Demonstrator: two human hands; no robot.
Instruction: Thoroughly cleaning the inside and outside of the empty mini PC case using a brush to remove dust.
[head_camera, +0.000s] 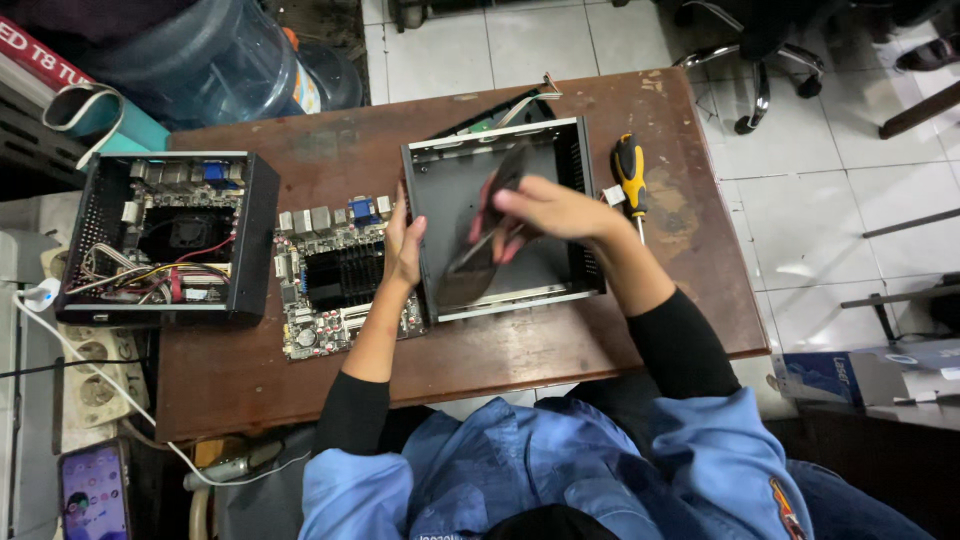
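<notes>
An empty black metal computer case (565, 150) lies open on the brown wooden table (480, 345). My right hand (545, 208) is over the case, gripping a dark cloth or brush (490, 230) that is motion-blurred inside it. My left hand (405, 245) rests flat against the case's left wall, fingers apart. A bare green motherboard (340, 275) with a black heatsink lies just left of that hand.
A second black case (170, 235) full of wires and boards sits at the table's left. A yellow-and-black screwdriver (630, 175) lies right of the open case. A water jug (215, 55) stands behind, a phone (95, 492) at lower left, an office chair base (750, 65) on the tiled floor.
</notes>
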